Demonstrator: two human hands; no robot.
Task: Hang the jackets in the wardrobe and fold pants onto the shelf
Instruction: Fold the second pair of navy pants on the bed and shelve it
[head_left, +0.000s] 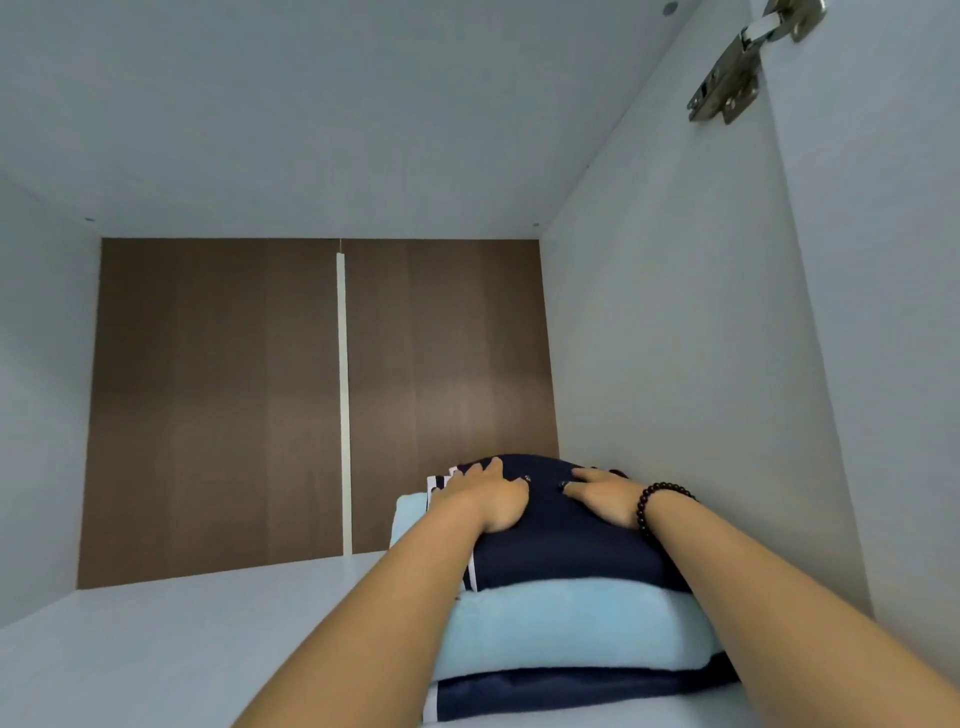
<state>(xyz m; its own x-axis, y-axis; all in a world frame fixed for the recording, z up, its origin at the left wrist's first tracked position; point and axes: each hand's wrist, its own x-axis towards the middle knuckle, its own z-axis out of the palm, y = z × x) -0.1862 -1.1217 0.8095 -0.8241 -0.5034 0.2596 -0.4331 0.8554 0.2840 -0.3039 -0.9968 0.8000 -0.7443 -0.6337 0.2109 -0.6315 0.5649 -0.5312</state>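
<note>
Fingers (483, 475) of both hands lie flat and spread on the top pants (561, 545), holding nothing. The left hand (480, 499) and right hand (602, 499) likely press the stack steady on the shelf (182, 649), near the right wall.

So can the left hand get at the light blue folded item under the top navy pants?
Probably yes: the left hand rests on the navy pants, and the light blue item's left edge sticks out uncovered just beside it.

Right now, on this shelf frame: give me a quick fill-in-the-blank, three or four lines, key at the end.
1. Both hands rest flat on the top folded pants, which are ____ in colour.
2. The stack holds ____ folded items.
3. The bead bracelet is on the ____ wrist.
4. The metal hinge sits on the ____ wall of the wardrobe.

Missing words: navy; three; right; right
</note>
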